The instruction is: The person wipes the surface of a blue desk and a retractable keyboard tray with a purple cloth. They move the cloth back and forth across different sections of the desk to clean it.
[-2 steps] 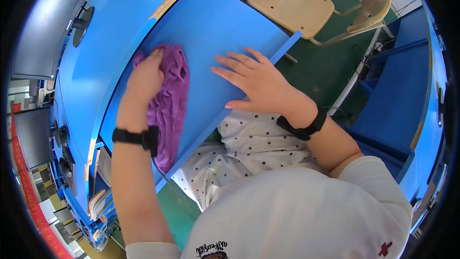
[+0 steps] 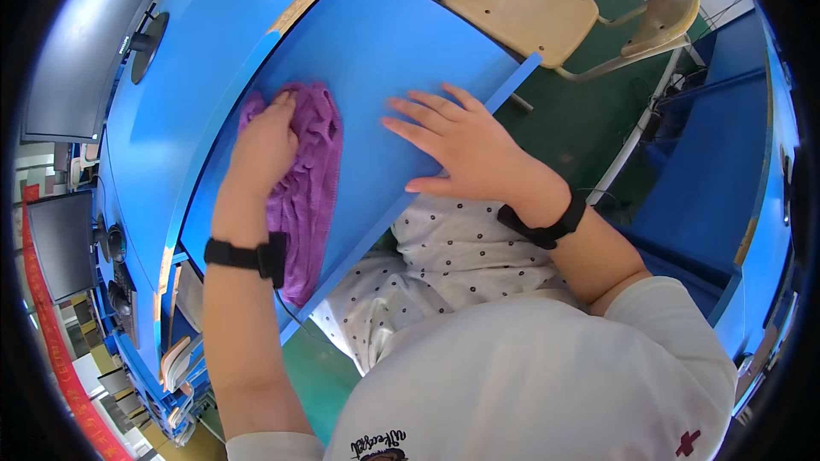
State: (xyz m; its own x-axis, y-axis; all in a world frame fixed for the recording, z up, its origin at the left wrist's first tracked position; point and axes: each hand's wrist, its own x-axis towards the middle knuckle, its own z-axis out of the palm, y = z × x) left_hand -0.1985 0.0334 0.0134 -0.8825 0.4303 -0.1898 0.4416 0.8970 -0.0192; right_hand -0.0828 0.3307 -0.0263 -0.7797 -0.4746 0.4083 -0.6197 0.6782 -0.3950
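A bunched purple towel [image 2: 312, 196] lies lengthwise on the pulled-out blue keyboard tray [image 2: 384, 43], along the side nearest the desk. At the towel's far end, my left hand [image 2: 266, 141] is closed, its fingertips pressed into the folds. Part of the cloth is hidden under that hand. My right hand [image 2: 453, 137] is open over the tray's front, fingers spread and holding nothing. The thumb is by the tray's raised front lip [image 2: 504, 94]. A black band is on each wrist.
The blue desktop [image 2: 192, 17] rises left of the tray, with a monitor stand [image 2: 149, 47] on it. A wooden chair [image 2: 521, 0] stands beyond the tray's far right corner. Another blue desk [image 2: 717, 154] is to the right. A thin dark cable [image 2: 295, 316] hangs near my left wrist.
My left hand and the towel have shifted very slightly to the right. My right hand stays spread in about the same place.
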